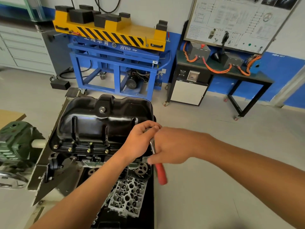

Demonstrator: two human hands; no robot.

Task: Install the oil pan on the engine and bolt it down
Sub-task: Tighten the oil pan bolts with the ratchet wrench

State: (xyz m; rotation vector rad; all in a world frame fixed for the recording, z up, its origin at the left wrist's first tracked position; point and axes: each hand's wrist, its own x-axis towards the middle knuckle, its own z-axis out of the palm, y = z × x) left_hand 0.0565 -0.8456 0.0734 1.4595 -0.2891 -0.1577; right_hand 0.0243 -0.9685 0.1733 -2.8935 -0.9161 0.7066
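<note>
A glossy black oil pan (102, 119) sits upside-up on the inverted engine block (102, 161), with several brass-coloured bolts (88, 150) along its near flange. A ratchet wrench with a red handle (160, 173) stands at the pan's right near corner. My left hand (140, 142) curls its fingers over the ratchet's head. My right hand (170, 146) grips the steel shank just above the red handle. The bolt under the ratchet head is hidden by my hands. The cylinder head (127, 197) faces me below the pan.
A green engine-stand gearbox (18, 142) is at the left. A blue and yellow lift cart (115, 52) stands behind the engine. A black training bench with orange cables (219, 68) is at the back right. Grey drawers (24, 48) line the left wall.
</note>
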